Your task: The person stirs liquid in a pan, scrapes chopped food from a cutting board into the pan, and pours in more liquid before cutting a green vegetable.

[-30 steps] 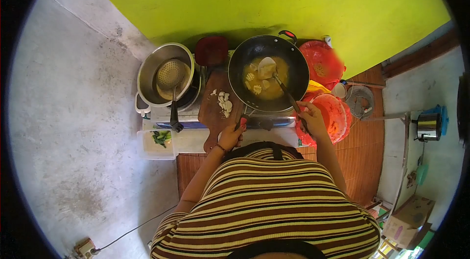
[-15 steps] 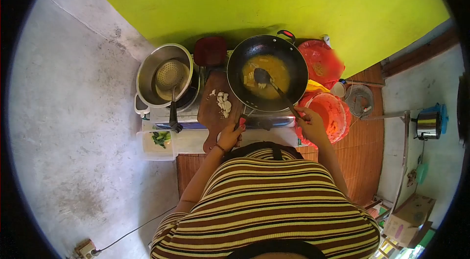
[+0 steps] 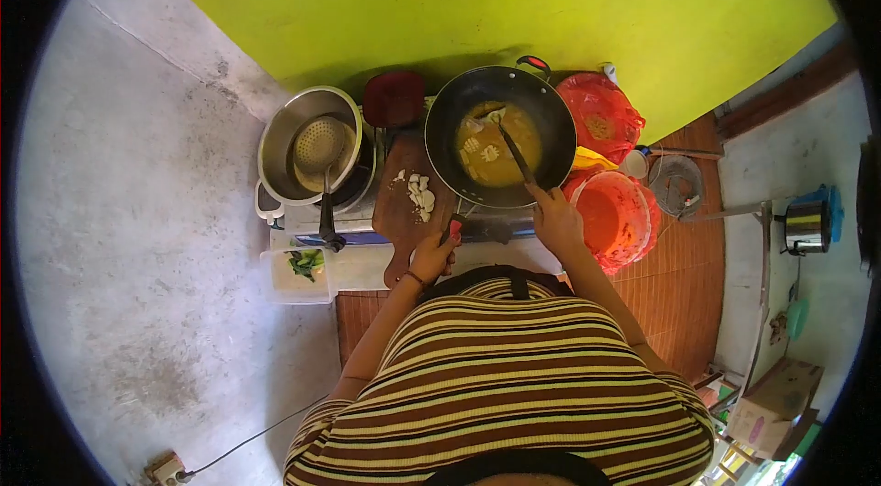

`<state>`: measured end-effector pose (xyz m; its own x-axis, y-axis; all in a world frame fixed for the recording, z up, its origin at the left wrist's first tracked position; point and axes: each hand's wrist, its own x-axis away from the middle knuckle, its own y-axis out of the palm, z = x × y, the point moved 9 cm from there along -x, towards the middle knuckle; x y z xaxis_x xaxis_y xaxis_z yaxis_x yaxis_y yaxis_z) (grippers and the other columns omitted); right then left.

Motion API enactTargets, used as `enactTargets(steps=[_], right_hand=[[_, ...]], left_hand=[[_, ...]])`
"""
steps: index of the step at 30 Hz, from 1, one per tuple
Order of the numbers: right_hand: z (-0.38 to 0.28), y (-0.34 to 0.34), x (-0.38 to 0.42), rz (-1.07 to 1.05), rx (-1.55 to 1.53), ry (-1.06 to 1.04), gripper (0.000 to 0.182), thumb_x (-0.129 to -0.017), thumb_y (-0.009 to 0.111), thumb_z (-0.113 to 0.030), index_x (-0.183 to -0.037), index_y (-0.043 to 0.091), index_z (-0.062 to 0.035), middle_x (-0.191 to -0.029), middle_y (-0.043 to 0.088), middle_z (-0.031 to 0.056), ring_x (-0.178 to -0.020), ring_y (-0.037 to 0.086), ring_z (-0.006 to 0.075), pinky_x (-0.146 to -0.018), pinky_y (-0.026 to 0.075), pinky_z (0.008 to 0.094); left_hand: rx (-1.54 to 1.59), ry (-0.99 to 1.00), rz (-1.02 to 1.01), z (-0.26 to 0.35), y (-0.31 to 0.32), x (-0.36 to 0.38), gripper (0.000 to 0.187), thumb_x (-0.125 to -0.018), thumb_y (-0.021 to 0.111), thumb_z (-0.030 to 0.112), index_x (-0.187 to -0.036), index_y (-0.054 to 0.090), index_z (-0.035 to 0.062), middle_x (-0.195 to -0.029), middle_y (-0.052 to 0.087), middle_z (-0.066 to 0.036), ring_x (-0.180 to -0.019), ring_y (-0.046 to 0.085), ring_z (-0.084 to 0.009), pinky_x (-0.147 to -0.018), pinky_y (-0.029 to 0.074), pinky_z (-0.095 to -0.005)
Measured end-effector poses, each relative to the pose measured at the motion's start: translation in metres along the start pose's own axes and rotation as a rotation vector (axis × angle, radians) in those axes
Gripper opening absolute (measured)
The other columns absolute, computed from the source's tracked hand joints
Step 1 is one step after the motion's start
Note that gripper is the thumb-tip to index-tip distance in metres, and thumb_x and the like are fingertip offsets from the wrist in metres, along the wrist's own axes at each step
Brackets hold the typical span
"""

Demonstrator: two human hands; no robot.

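Observation:
My right hand [image 3: 557, 218] is closed round the handle of a dark spatula [image 3: 517, 153], whose blade is partly sunk in the yellow-orange broth of a black wok [image 3: 559, 123]. Pale pieces float in the broth [image 3: 500, 172]. Below the wok, my left hand [image 3: 431, 256] grips the black wok handle [image 3: 453, 231], which has a red part. Left of the wok lies a brown wooden cutting board [image 3: 396, 211] with chopped white pieces [image 3: 421, 196] on it.
A steel pot [image 3: 273, 142] with a skimmer [image 3: 320, 145] stands at the left, above a plastic box [image 3: 275, 280] of green leaves. Behind the board is a dark red container [image 3: 394, 99]. Red-lined containers [image 3: 613, 215] and a cup [image 3: 634, 164] stand right of the wok.
My right hand has moved left and slightly up with the spatula. The spatula blade has shifted toward the back of the broth, and pale pieces show in front of it.

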<state>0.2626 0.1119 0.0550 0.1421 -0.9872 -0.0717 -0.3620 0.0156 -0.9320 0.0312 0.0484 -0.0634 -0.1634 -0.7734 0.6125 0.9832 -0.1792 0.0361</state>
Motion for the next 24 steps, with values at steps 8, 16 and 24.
enactTargets(steps=[8, 16, 24], right_hand=[[-0.016, -0.010, 0.017, 0.113, -0.003, -0.101, 0.038, -0.076, 0.056, -0.007, -0.114, 0.056, -0.0104, -0.098, 0.054, 0.0169, -0.080, 0.060, 0.0360, -0.069, 0.050, 0.0448], [-0.052, 0.082, 0.040, -0.401, -0.419, -0.185, 0.020, -0.075, 0.056, -0.007, -0.092, 0.062, -0.0001, -0.083, 0.062, 0.0204, -0.079, 0.061, 0.0384, -0.071, 0.050, 0.0426], [0.000, 0.181, 0.044, -0.542, 0.108, -0.009, 0.020, -0.079, 0.050, -0.012, -0.080, 0.067, -0.0018, -0.083, 0.065, 0.0201, -0.078, 0.065, 0.0346, -0.067, 0.052, 0.0448]], left_hand=[[0.007, 0.027, 0.044, 0.000, -0.001, 0.002, 0.028, -0.090, 0.056, 0.030, -0.093, 0.059, 0.0027, -0.058, 0.051, -0.002, -0.040, 0.046, -0.0103, -0.038, 0.039, -0.0252], [0.061, 0.007, 0.030, 0.000, 0.002, 0.002, 0.025, -0.092, 0.054, 0.028, -0.098, 0.056, 0.0044, -0.061, 0.051, -0.001, -0.044, 0.043, -0.0080, -0.037, 0.034, -0.0228], [0.062, -0.010, 0.011, -0.001, 0.006, 0.005, 0.026, -0.091, 0.055, 0.028, -0.092, 0.056, 0.0022, -0.059, 0.049, -0.002, -0.040, 0.041, -0.0092, -0.036, 0.032, -0.0246]])
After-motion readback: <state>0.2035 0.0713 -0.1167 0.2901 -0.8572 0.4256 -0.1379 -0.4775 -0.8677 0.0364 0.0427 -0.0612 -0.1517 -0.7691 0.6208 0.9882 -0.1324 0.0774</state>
